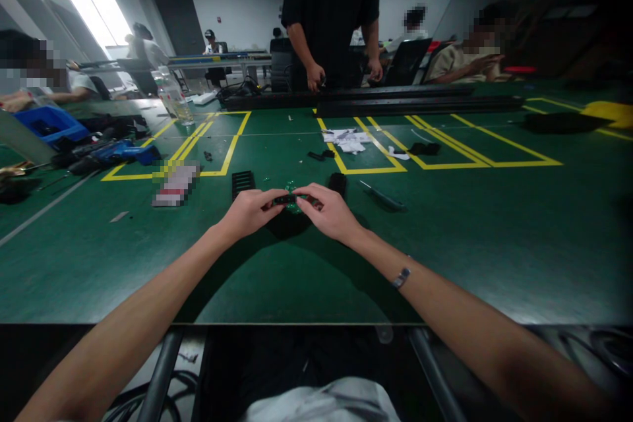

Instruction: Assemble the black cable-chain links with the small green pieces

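Note:
Above the green table (291, 290), my left hand (250, 212) and my right hand (330, 212) pinch a small black plastic piece (285, 199) between them. Fingers of both hands cover its ends, so its full shape is hidden. Just behind the fingertips lie small shiny green bits (291, 184), too small to name. A black slotted block (242, 182) rests beyond my left hand. Another black block (337, 182) sits beyond my right hand, partly covered by it. To the right lies a thin tool with a dark handle (388, 200).
Crumpled white paper (349, 140) lies beyond the hands. A pixelated box (175, 184) is at left, near a blue power tool (116, 153) and a blue bin (49, 124). Long black bars (415, 105) cross the far side, where a person in black (333, 13) stands.

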{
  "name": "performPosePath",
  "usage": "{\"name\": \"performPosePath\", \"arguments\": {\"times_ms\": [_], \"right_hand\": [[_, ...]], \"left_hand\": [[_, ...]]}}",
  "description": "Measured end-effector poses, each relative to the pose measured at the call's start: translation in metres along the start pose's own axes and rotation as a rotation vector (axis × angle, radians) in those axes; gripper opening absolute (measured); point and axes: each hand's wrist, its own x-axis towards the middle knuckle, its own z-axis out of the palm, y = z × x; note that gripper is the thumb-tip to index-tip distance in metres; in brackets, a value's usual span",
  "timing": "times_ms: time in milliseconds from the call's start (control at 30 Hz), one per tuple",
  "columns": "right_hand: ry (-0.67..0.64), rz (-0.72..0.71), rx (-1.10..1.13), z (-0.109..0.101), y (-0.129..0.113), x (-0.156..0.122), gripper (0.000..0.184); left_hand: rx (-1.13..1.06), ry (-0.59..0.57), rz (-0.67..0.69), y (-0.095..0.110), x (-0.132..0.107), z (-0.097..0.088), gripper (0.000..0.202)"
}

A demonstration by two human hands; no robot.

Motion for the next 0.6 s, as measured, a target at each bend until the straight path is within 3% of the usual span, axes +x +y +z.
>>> {"name": "performPosePath", "arguments": {"times_ms": [600], "right_hand": [[-0.005, -0.038, -0.005, 0.0012, 0.0001, -0.0008, 0.021]], "left_hand": [[0.015, -0.005, -0.001, 0.0028, 0.0007, -0.0010, 0.031]]}}
